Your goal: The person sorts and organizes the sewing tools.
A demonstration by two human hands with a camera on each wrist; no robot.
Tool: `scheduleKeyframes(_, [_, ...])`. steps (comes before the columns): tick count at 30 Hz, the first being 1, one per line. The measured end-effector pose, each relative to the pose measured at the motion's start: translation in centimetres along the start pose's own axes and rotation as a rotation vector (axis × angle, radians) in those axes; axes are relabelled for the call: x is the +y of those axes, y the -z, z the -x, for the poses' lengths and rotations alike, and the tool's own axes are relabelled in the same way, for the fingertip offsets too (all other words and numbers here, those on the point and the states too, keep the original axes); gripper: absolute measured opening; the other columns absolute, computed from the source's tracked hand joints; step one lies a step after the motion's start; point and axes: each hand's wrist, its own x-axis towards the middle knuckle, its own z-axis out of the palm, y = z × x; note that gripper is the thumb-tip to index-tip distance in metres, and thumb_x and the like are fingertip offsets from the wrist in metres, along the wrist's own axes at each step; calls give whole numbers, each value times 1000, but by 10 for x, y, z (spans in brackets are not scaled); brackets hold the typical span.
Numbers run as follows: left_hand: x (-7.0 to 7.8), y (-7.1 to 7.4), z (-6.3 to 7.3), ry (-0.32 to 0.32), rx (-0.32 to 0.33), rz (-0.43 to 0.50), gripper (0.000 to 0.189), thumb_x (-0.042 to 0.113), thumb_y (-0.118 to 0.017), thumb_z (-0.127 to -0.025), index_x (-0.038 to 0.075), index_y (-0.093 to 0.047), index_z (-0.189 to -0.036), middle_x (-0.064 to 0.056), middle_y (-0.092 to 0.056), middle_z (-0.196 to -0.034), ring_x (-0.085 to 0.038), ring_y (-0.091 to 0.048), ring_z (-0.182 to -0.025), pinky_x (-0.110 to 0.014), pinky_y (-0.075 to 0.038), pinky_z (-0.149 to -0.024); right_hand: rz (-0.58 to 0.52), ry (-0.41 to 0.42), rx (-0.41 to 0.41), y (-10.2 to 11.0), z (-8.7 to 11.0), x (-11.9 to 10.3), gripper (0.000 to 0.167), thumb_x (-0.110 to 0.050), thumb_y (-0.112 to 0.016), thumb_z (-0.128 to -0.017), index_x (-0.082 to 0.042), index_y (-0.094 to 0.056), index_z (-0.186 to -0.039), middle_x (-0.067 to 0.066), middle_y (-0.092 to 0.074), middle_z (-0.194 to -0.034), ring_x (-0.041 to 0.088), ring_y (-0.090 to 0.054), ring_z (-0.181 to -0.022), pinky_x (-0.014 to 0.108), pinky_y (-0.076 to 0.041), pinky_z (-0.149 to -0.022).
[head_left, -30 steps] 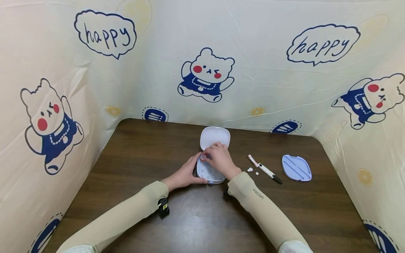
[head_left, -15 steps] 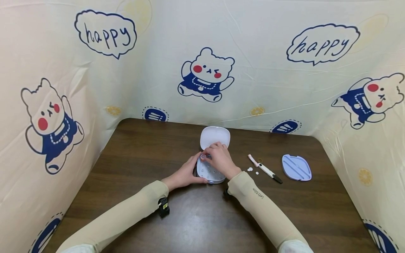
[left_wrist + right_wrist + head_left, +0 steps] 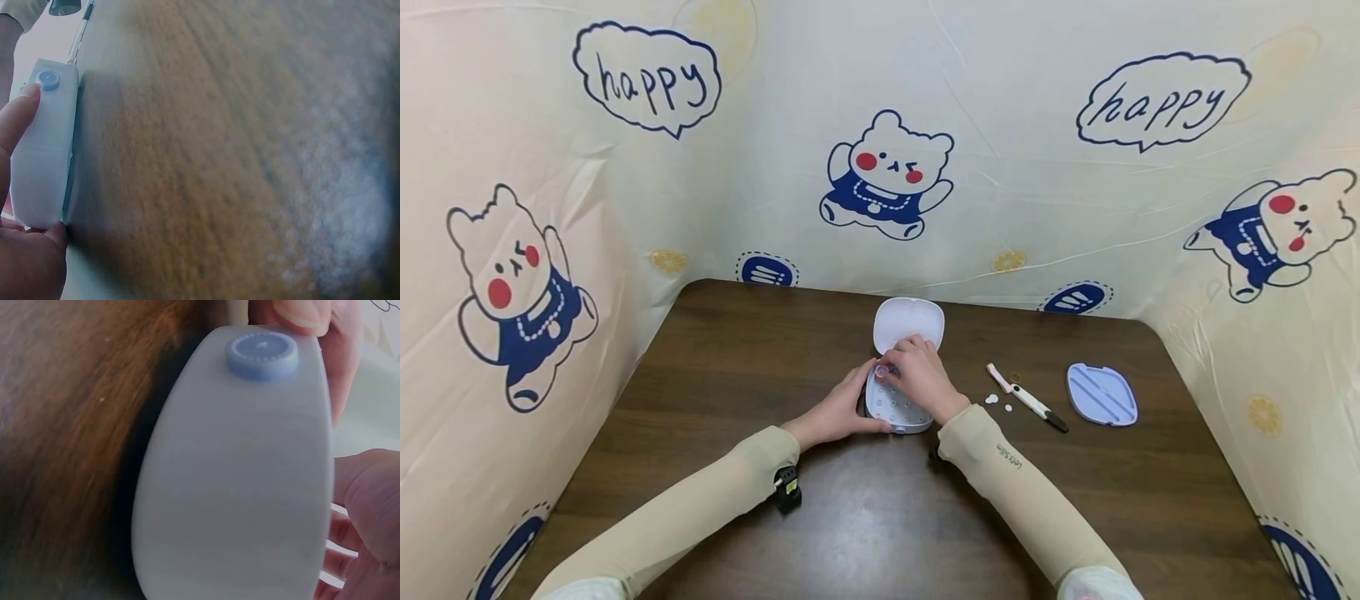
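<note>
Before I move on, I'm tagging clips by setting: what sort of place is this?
Probably a small indoor recording booth: a brown table bordered by creased, cartoon-printed cloth, and a black wrist device, perhaps a camera.

Both wrist views near case (image 3: pixel 231 469)

Right fingers (image 3: pixel 893 359) hide the case (image 3: pixel 895 411) toward one o'clock; white bits (image 3: pixel 992 399) toward three o'clock are too small to identify.
</note>
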Motion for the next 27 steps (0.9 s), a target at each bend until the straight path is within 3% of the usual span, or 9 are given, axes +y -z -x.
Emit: scheduleKeyframes(27, [-1, 0, 0, -7, 13, -10, 116, 36, -90, -84, -1, -15, -165, -26, -25, -166, -37, -34, -149, -52, -31, -121, 104, 26, -18, 4, 3, -4, 18, -25, -83, -91, -14, -81, -105, 4, -70, -102, 29, -57, -110, 47, -46, -91])
